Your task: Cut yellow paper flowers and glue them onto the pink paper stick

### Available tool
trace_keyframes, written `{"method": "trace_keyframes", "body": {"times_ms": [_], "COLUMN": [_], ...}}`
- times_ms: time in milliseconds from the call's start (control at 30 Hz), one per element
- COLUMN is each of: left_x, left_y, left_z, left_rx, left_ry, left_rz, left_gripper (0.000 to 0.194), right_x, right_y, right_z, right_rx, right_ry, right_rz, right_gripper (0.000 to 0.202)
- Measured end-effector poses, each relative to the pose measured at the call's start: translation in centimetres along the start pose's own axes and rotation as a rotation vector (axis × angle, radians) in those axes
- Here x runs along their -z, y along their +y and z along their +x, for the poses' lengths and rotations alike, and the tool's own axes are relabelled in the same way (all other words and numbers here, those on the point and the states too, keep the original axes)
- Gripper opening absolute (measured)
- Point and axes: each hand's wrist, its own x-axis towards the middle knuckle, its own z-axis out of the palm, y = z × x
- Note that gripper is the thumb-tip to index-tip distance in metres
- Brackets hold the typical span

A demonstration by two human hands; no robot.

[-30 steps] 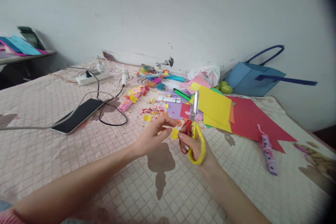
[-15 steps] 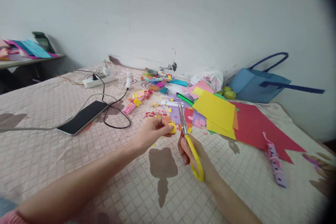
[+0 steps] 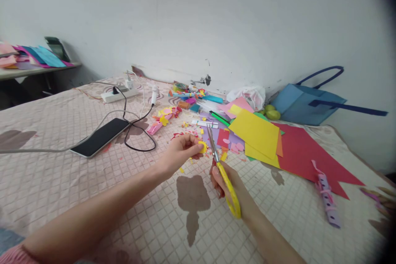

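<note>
Between thumb and fingers, my left hand pinches a small piece of yellow paper. My right hand is closed round the yellow handles of a pair of scissors, whose metal blades point up and away. The blades lie just right of the yellow piece, apart from it as far as I can see, with a narrow gap at their tips. Behind the hands, small paper scraps are scattered, and a purple sheet lies beneath several cut bits.
Yellow sheets overlap a large red sheet to the right. A purple paper roll lies nearer me. On the left are a phone, cables and a power strip. A blue bag stands by the wall.
The view has shifted slightly, so the whole scene sits a little differently. The scissors have tilted a bit to the left, nearer the yellow piece. Both hands keep their holds.
</note>
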Motion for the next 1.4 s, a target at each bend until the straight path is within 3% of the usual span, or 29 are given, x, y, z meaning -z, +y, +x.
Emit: {"method": "trace_keyframes", "body": {"times_ms": [367, 600, 867, 1033, 1133, 1233, 1400], "left_x": [0.0, -0.4, -1.3, -1.3, -1.2, -1.2, -1.1], "left_y": [-0.1, -0.9, -0.9, -1.7, -2.5, -2.9, -2.4], "left_z": [0.0, -0.2, -0.9, -0.8, -0.7, -0.6, -0.7], "left_rx": [-0.013, 0.036, -0.041, -0.043, 0.030, 0.107, 0.122], "left_ry": [-0.003, -0.230, -0.284, -0.239, -0.254, -0.260, -0.323], "left_rz": [0.053, 0.162, 0.402, 0.332, 0.252, 0.191, 0.211], "left_gripper": [0.024, 0.023, 0.011, 0.019, 0.025, 0.023, 0.020], "right_x": [-0.2, 0.7, 0.7, 0.7, 0.7, 0.6, 0.7], "right_y": [-0.6, -0.3, 0.2, 0.4, 0.2, -0.1, 0.0], "right_z": [0.1, 0.3, 0.6, 0.8, 0.7, 0.6, 0.6], "right_rx": [-0.033, 0.051, 0.037, 0.033, 0.027, 0.022, 0.061], "right_ry": [0.016, 0.117, 0.105, 0.171, 0.214, 0.207, 0.156], "right_rz": [0.056, 0.139, 0.204, 0.208, 0.235, 0.264, 0.237], "right_gripper": [0.038, 0.028, 0.025, 0.025, 0.024, 0.025, 0.027]}}
